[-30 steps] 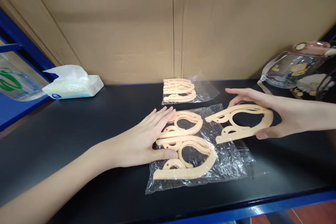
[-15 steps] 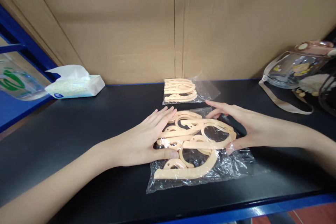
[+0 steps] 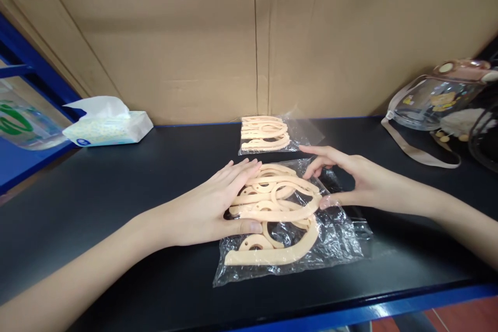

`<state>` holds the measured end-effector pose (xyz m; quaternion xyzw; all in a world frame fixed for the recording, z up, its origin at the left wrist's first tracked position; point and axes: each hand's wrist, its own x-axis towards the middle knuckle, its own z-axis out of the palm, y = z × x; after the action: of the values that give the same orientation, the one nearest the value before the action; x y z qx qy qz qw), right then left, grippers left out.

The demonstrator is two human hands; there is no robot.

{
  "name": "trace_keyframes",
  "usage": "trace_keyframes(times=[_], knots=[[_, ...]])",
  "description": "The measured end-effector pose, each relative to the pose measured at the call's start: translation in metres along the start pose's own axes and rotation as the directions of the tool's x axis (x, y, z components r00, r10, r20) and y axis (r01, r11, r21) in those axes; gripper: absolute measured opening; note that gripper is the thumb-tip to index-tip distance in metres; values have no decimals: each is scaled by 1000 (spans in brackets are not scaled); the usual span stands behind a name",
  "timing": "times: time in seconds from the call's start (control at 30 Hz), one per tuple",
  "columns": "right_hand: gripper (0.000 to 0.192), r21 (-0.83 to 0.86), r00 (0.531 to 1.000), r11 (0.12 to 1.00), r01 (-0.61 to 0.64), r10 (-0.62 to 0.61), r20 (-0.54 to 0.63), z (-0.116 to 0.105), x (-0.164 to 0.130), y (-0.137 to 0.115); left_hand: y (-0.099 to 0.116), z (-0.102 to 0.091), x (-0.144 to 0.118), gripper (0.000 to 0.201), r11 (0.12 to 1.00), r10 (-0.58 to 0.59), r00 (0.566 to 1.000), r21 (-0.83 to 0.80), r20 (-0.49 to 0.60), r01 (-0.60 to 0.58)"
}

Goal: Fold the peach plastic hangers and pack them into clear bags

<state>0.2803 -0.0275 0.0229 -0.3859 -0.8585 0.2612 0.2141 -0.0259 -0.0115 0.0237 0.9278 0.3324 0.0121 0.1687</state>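
1. Head view is showing the left hand (image 3: 212,207) lying flat and open, palm down, pressing on the left side of a pile of peach plastic hangers (image 3: 272,202) inside a clear bag (image 3: 334,238) on the black shelf (image 3: 116,192).
2. The right hand (image 3: 350,181) is reaching in from the right with fingers loosely spread, its thumb and fingertips touching the right end of the top hanger; whether it is truly pinching the piece is hard to tell.
3. A second packed bag of hangers (image 3: 268,135) is lying just behind, near the cardboard wall (image 3: 194,36).
4. Risk, as I am judging it: the hangers are overlapping loosely, so a sideways push could be snagging one hook in another and dragging the slippery film across the shelf.
5. The bag's front edge is sitting near the shelf lip, so a tug might be sliding it off.
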Motion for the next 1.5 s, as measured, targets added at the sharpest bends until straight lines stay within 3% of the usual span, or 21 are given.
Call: trace_keyframes(times=[0.27,0.4,0.5,0.63,0.73,0.87,1.0,1.13,1.2,1.3,1.4,1.5], knots=[[74,132,996,991,-33,44,-82,13,7,2,-5,2,-1,91,999,-11,999,31,-32,12],[76,80,997,996,-39,44,-59,14,7,3,-4,2,0,91,999,17,999,32,-36,-16],[77,-17,993,999,-50,48,-112,4,3,11,4,-2,2,89,999,37,998,20,-50,-36],[74,-212,943,944,-254,194,-270,-11,-3,26,24,-5,6,81,994,114,992,8,-60,-113],[76,-159,919,914,-374,342,-198,-15,-7,31,41,-2,11,71,981,195,978,4,-73,-195],[74,183,939,922,-342,344,21,-13,-4,25,55,7,21,68,963,267,960,53,-88,-263],[72,473,940,840,-266,335,-66,-11,2,12,60,14,30,73,952,291,954,118,-76,-281],[68,620,938,768,-161,314,-146,-4,7,5,60,20,33,79,938,344,932,86,-115,-336],[63,656,944,742,-135,297,-142,0,8,5,59,23,33,86,938,344,923,24,-170,-345],[64,657,961,745,-112,249,-120,4,7,8,57,25,34,85,940,312,887,-28,-339,-341],[76,564,989,824,-55,124,-85,8,6,9,56,26,35,59,928,347,823,38,-450,-371],[72,401,997,915,28,2,-75,12,5,8,56,25,34,30,886,450,765,123,-461,-447]])
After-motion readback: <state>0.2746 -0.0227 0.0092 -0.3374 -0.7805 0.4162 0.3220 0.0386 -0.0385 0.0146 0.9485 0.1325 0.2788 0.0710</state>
